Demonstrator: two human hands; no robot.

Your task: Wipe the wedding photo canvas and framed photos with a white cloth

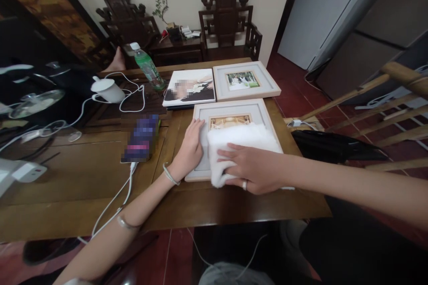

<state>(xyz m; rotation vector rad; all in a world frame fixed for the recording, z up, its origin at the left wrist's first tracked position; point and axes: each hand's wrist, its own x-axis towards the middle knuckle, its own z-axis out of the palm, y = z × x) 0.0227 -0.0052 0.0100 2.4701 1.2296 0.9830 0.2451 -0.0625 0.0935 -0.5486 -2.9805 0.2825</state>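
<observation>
A pale wooden picture frame (190,167) lies flat near the table's front edge, with a small picture partly showing at its centre. My left hand (191,147) grips the frame's left side, fingers resting over the edge. Across the front of the frame is a folded, fluffy white cloth (239,136), hiding much of the glass. My right hand (249,167) has hold of this cloth, fingers spread over it and pressing it down. Behind it lie a second pale frame (219,81) with an outdoor photo and a white-edged photo panel (197,99).
Left of the frame lies a phone (140,140) on a white charging cable (129,187). Farther back stand a green bottle (147,67) and a lidded white cup (109,90). A pot (43,102) and a power strip (23,171) are at the far left. A wooden chair (404,82) stands right.
</observation>
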